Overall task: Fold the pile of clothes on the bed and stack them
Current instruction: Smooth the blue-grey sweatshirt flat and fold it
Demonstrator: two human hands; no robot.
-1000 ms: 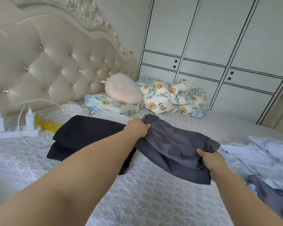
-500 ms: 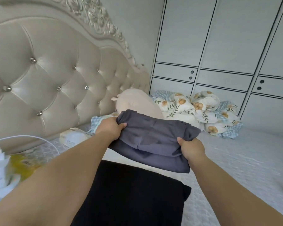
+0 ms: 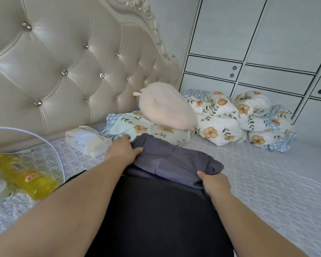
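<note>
Hands point(image 3: 121, 150) point(image 3: 216, 183) grip grey garment point(image 3: 171, 160) (tissue pack point(image 3: 87, 141) reads "Face").

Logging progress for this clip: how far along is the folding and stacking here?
Done: a black garment lies folded flat on the bed. In hand: the left hand and right hand both grip a folded grey garment resting on the black one's far end, so it is being stacked. Left: release it; no unfolded pile shows in this view, so the remainder cannot be judged.
</note>
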